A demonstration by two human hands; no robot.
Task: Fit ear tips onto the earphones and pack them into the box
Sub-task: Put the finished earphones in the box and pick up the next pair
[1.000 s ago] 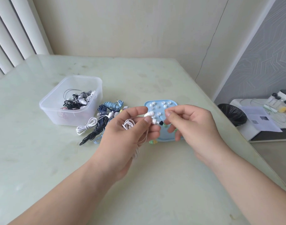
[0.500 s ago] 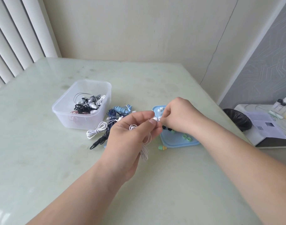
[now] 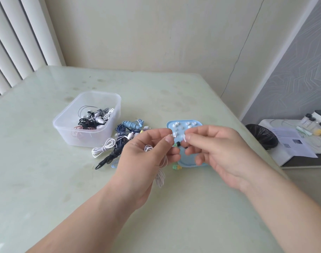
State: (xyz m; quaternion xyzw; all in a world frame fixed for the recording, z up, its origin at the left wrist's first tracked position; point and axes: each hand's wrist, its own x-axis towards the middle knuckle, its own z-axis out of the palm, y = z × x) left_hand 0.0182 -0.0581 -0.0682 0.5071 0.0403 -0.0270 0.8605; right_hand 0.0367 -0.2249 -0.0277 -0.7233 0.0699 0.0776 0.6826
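Note:
My left hand [image 3: 147,157] grips a white earphone [image 3: 173,136], pinching an earbud at the fingertips while its coiled cable [image 3: 160,177] hangs below the palm. My right hand [image 3: 218,152] pinches a small white ear tip [image 3: 184,137] just right of that earbud, a small gap apart. Both hands hover over a light blue tray [image 3: 174,123] strewn with several white ear tips. A clear plastic box [image 3: 68,128] at the left holds several coiled earphones. A pile of earphones [image 3: 119,141] in white, black and blue lies between box and tray.
Green and yellow ear tips [image 3: 176,167] lie at the tray's near edge. The pale green table [image 3: 46,179] ends at the right, where a black bin [image 3: 261,136] and a low white unit with papers [image 3: 292,143] stand. Blinds [image 3: 13,42] hang at the left.
My right hand reached down to the tray, then came back up pinching a white ear tip beside the earbud. The left hand kept hold of the earphone.

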